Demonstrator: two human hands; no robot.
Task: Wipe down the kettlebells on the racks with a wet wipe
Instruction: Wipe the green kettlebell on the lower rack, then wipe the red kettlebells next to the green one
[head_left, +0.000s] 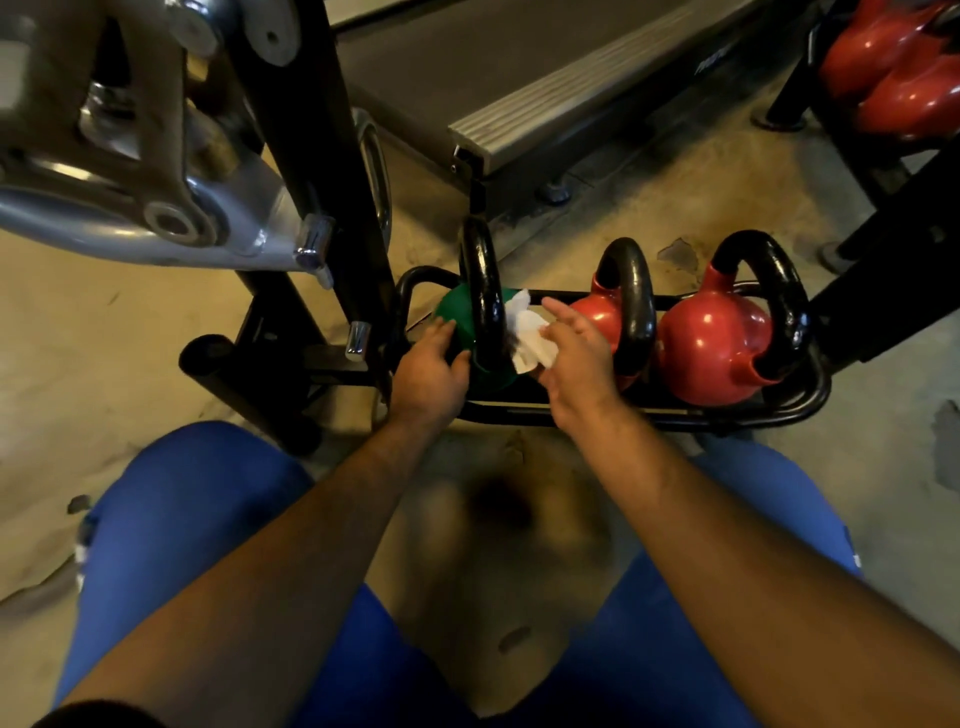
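A: Kettlebell, green (457, 317), item one on the low black rack (800, 410). Where is it sitting?

B: It is sitting at the rack's left end, black handle (480, 291) standing upright, with two red kettlebells (711, 343) lining up to its right. More red ones are showing on a second rack at the top right.

A: Hands, state?

B: The left hand (428, 371) is resting spread on the green body, fingers fairly straight, bracing it. The right hand (576, 353) is pressing a crumpled white wet wipe (530, 332) against the handle's right side; the fingers are lying mostly extended over it, thumb tucking underneath.

A: Method note for the step in hand?

B: My judgement: handle wiping is going on. Wrapping the wipe round the bar and running it along the whole loop would be covering the far side too. The bracing hand should be keeping the bell from rocking, then shifting so its own patch is getting wiped.

A: Appearance?

B: Glossy green body, handle black and shiny, some paint wear possibly showing; dim light is making that hard to tell.
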